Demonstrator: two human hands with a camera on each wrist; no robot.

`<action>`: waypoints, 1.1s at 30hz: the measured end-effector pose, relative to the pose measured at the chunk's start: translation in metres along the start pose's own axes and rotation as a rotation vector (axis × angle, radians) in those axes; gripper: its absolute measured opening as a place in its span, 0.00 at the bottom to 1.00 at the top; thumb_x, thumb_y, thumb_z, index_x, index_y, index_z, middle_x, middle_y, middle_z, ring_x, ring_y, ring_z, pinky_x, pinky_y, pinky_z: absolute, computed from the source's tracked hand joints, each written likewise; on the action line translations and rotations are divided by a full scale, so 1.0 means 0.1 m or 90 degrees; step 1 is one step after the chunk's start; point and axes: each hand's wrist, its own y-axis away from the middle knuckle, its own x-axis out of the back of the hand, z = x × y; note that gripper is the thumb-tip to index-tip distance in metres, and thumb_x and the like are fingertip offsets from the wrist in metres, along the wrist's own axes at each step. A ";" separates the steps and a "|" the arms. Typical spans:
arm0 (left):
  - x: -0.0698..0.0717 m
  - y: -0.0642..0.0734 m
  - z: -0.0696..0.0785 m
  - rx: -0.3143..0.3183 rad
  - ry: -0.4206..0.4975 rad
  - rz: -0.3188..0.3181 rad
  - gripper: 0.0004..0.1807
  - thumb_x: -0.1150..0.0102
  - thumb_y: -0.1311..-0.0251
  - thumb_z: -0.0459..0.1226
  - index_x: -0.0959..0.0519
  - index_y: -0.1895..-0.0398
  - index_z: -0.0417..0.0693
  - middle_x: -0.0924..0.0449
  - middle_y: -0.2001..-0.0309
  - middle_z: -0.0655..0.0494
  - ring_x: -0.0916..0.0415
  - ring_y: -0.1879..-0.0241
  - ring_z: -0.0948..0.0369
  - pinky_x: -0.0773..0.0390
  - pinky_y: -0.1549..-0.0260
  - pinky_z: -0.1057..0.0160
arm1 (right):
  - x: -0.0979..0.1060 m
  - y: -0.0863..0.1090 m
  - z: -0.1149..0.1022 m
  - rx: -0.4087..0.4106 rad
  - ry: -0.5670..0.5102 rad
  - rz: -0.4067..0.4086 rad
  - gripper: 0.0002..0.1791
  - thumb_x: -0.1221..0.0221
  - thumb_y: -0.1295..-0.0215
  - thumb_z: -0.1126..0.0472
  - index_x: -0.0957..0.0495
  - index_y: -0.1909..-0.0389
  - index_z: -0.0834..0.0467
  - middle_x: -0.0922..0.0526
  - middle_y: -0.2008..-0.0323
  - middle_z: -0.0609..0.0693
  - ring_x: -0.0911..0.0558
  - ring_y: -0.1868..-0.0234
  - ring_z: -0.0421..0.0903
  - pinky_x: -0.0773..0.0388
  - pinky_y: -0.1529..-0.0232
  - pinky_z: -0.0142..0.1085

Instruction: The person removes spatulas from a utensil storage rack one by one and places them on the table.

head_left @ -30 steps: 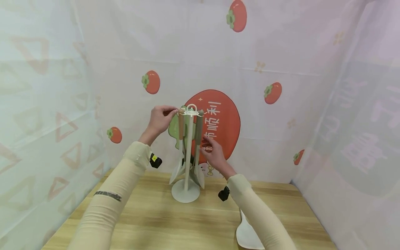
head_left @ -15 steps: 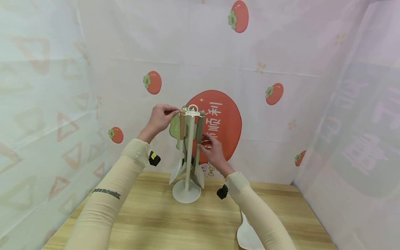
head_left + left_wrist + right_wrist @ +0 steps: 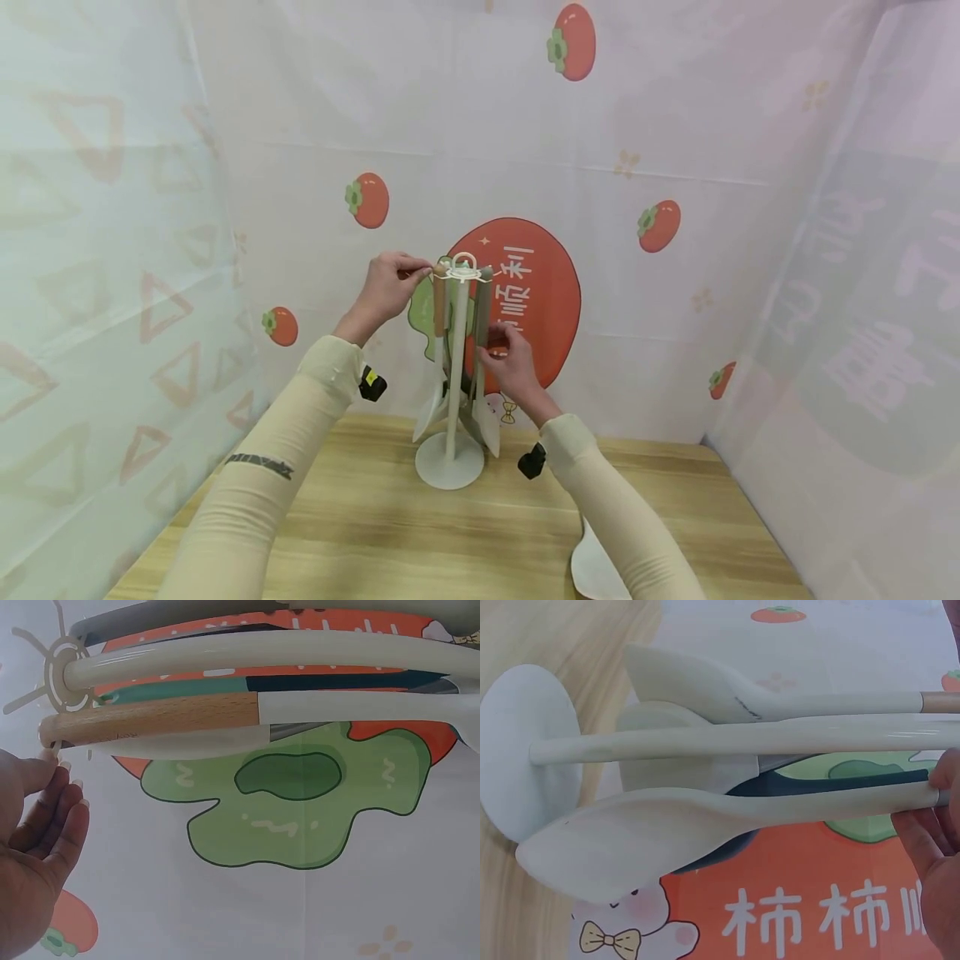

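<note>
A white utensil stand (image 3: 456, 375) is upright at the back of the table, with several kitchen utensils hanging from its top ring. At the ring's left side, my left hand (image 3: 384, 290) pinches a hook tip beside the wooden-handled utensil (image 3: 172, 718). My right hand (image 3: 513, 367) holds the grey-handled cooking spoon (image 3: 630, 829) between thumb and fingers, where its handle meets the pale shaft. That spoon hangs on the right of the pole. Behind the pole, a dark-shafted utensil (image 3: 840, 782) hangs partly hidden.
A white-headed turner (image 3: 596, 567) lies on the wooden table (image 3: 420, 542) at the front right, partly covered by my right sleeve. Printed cloth walls (image 3: 480, 125) enclose the table at the back and both sides.
My right hand has closed in on the grey-handled spoon, whose head has swung slightly to the right. The left hand stays at the ring's left hook.
</note>
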 end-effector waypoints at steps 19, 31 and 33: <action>-0.02 0.01 -0.03 0.009 0.004 0.002 0.11 0.40 0.29 0.31 0.13 0.52 0.34 0.15 0.57 0.39 0.22 0.63 0.53 0.26 0.66 0.68 | 0.05 0.03 -0.08 0.029 -0.014 0.009 0.19 0.36 0.34 0.73 0.26 0.43 0.70 0.20 0.53 0.68 0.18 0.53 0.63 0.14 0.56 0.46; -0.01 0.01 0.00 0.013 0.009 0.000 0.11 0.40 0.30 0.31 0.13 0.53 0.33 0.15 0.58 0.38 0.21 0.62 0.50 0.28 0.67 0.73 | 0.09 -0.05 -0.02 0.038 -0.036 0.019 0.26 0.37 0.35 0.72 0.27 0.36 0.61 0.19 0.53 0.59 0.17 0.57 0.53 0.14 0.57 0.47; 0.00 0.02 0.00 0.016 0.010 0.001 0.11 0.40 0.30 0.31 0.13 0.53 0.33 0.15 0.57 0.38 0.20 0.62 0.50 0.27 0.67 0.73 | 0.09 -0.06 -0.02 0.044 -0.040 0.020 0.28 0.37 0.35 0.73 0.28 0.34 0.61 0.19 0.53 0.60 0.17 0.58 0.54 0.14 0.57 0.50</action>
